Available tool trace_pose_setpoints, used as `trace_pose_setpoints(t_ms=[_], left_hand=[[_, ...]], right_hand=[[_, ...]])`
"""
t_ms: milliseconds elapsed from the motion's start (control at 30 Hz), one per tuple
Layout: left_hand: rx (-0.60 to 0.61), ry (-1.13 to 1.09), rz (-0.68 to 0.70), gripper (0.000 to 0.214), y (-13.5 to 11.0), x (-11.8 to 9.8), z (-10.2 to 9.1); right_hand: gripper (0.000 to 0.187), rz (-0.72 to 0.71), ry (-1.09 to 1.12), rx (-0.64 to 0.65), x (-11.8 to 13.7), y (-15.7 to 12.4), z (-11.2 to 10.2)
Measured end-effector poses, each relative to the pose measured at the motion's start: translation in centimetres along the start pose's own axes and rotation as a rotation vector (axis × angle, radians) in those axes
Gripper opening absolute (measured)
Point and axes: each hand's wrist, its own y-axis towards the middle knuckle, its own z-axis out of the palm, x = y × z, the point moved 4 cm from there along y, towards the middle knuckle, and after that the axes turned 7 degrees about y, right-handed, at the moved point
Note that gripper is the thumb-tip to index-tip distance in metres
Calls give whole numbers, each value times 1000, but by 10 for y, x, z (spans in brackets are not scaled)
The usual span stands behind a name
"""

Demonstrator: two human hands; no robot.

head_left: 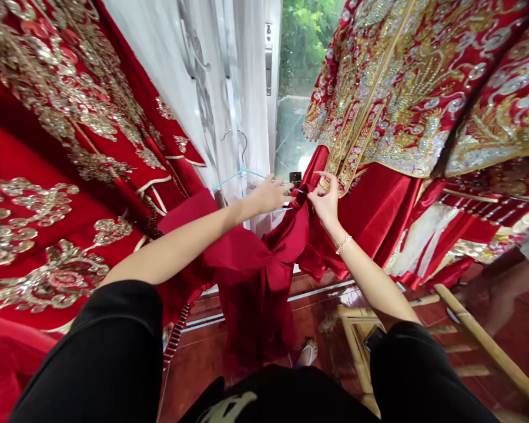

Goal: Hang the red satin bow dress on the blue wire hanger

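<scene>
Dress (247,252) hangs mid-view from a thin blue hanger (243,170), skirt falling toward the floor (191,352), between embroidered gowns (374,88) on the right and more red garments on the left. Left hand (271,195) lies over the hanger's right-hand arm, fingers bent; firmness of grip cannot be told. Right hand (325,200): thumb and index pinch gathered cloth at the dress's upper edge, other fingers raised. Handling (judged): soft, limp, probably bottom-heavy; smooth cloth may slide off the slim hanger. Best hold: shoulder edge, hanger steadied close by.
</scene>
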Motion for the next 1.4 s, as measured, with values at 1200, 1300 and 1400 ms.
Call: trace_pose_setpoints(t_ms=[1200,1300,1400], left_hand=[[383,-1039,-742,52,-297,-159,98],[-77,-1077,-799,48,-273,-98,53],[-525,-738,-1100,49,-250,-41,5]], right_hand=[[21,670,119,-47,-105,-283,-2],[18,494,84,-199,-89,-248,0],[25,255,19,-267,-56,-204,8]])
